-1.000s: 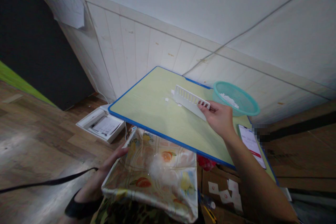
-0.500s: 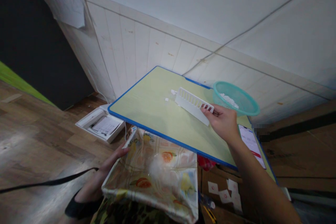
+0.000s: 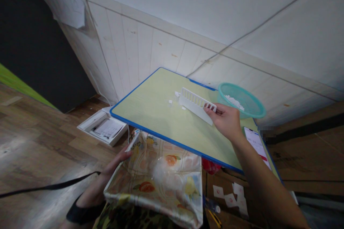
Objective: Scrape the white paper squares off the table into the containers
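My right hand (image 3: 225, 120) is closed on the near end of a white slotted plastic panel (image 3: 195, 103) that stands on edge on the yellow-green table top (image 3: 158, 114). Small white bits (image 3: 174, 97) lie just left of the panel. My left hand (image 3: 118, 159) grips the left edge of a fruit-patterned fabric bag (image 3: 158, 182) held below the table's front edge, with a tuft of white stuffing (image 3: 162, 174) showing on it.
A teal basket (image 3: 242, 101) with white pieces sits at the table's back right. A phone (image 3: 256, 146) lies at the right edge. A white open box (image 3: 103, 127) rests on the wooden floor at left. Paper scraps (image 3: 233, 193) lie below the table.
The white panel, held in my right hand, shifted slightly right and then back left on the table. My left hand and the bag stayed put.
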Demonstrator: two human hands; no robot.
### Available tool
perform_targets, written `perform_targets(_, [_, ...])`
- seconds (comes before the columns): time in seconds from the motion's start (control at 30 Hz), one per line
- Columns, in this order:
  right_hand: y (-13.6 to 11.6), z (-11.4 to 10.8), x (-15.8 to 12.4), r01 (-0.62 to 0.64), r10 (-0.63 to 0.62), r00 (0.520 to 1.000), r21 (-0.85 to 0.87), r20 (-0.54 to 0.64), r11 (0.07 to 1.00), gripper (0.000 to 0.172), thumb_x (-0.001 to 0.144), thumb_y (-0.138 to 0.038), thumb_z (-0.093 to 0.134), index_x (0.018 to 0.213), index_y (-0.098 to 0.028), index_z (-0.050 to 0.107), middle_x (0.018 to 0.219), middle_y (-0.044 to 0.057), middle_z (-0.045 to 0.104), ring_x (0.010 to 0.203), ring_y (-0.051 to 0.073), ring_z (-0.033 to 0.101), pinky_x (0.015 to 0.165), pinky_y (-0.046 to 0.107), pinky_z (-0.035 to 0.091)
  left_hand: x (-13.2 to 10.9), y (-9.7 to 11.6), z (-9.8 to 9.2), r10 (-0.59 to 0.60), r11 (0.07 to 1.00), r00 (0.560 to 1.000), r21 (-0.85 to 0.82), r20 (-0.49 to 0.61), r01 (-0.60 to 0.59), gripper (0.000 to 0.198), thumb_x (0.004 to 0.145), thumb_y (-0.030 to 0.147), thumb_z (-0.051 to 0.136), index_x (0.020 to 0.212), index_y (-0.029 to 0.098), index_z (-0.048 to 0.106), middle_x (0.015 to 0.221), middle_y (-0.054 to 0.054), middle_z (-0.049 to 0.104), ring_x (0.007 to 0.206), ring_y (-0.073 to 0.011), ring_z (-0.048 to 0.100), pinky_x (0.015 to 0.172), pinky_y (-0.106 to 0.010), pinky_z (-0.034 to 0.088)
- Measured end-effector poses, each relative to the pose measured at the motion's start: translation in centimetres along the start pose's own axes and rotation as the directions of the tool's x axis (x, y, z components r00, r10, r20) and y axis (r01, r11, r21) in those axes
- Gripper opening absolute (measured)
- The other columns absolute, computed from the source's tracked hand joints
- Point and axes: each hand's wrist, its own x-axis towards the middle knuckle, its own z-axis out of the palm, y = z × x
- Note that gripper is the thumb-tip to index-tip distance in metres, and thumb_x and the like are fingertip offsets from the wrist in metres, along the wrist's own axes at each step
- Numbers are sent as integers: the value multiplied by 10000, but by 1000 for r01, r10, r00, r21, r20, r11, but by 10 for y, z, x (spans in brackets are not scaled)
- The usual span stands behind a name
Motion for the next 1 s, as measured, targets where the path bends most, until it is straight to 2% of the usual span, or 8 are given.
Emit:
perform_targets(0.17, [-10, -8, -4, 27, -27, 999, 0, 32, 1000, 269, 826, -378, 636, 902, -161, 776, 687, 17, 703, 541, 139, 576, 494, 241, 408, 1, 3, 0, 78, 994, 996, 83, -54, -73, 776, 715, 358, 756, 1432, 196, 506, 930, -81, 823, 1002, -392, 713, 863, -463, 573])
perform_targets(0.37, [-11, -12, -6, -13, 8, 998, 70, 63, 997, 266, 810, -383, 658, 882, -156, 776, 697, 31, 707, 573, 158, 603, 523, 259, 446, -6, 8, 9, 109, 993, 993, 46, 42, -111, 704, 725, 331, 749, 1393, 219, 559, 1077, -81, 795, 1171, -397, 620, 931, -459, 546])
perform_targets(0.47, [-10, -18, -11, -23, 21, 999, 78, 32, 997, 259, 799, -389, 668, 865, -162, 774, 703, 36, 712, 611, 178, 623, 534, 269, 468, -10, 10, 11, 136, 989, 991, 51, -2, -136, 645, 717, 296, 750, 1344, 230, 612, 1081, -60, 795, 1259, -359, 554, 968, -398, 525])
perform_targets(0.57, [-7, -24, -17, -34, 33, 999, 71, 23, 997, 262, 798, -398, 673, 864, -165, 773, 707, 39, 715, 614, 182, 625, 540, 277, 482, -7, 7, 6, 151, 984, 987, 105, -61, -144, 619, 722, 298, 750, 1324, 216, 630, 1036, -63, 806, 1224, -355, 586, 951, -396, 535])
perform_targets(0.73, [-6, -26, -19, -28, 26, 998, 31, 53, 999, 277, 810, -400, 663, 887, -157, 772, 716, 41, 716, 572, 162, 604, 527, 272, 469, 5, 1, -7, 115, 986, 993, 127, -22, -112, 720, 751, 366, 746, 1414, 194, 526, 970, -77, 818, 1013, -361, 715, 806, -401, 598])
perform_targets(0.83, [-9, -26, -16, -17, 16, 999, 18, 44, 1000, 273, 813, -391, 662, 896, -155, 771, 720, 39, 716, 575, 159, 602, 526, 265, 456, 5, 1, -7, 94, 988, 996, 121, -3, -93, 749, 763, 377, 735, 1442, 181, 486, 900, -77, 826, 915, -357, 747, 722, -387, 611])
perform_targets(1.0, [-17, -26, -15, 4, -4, 997, -9, 72, 1000, 265, 828, -382, 647, 871, -151, 768, 691, 30, 700, 543, 140, 570, 496, 252, 410, -1, 4, 2, 121, 989, 992, 77, 31, -123, 774, 744, 363, 747, 1454, 218, 473, 967, -61, 820, 1001, -365, 720, 809, -397, 593])
